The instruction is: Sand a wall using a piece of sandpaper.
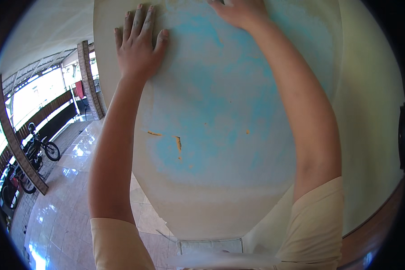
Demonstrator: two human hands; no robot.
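A wall surface (209, 111) fills the middle of the view, pale grey-beige with patchy turquoise showing and several small chips and cracks of orange-brown. My left hand (140, 50) lies flat against its upper left part, fingers spread, with greyish dust on the fingers and nothing held. Further right, my right hand (239, 11) reaches to the top edge of the view over the same surface. Its fingers are partly cut off, so whether it holds something cannot be told. Both forearms extend upward from beige sleeves.
Glossy floor tiles (71, 189) run along the left, with patterned pillars (89, 81) and motorcycles (37, 145) beyond by a fence. A pale adjoining wall (368, 101) stands right. A light, framed object (209, 245) lies at the bottom, partly hidden by a blur.
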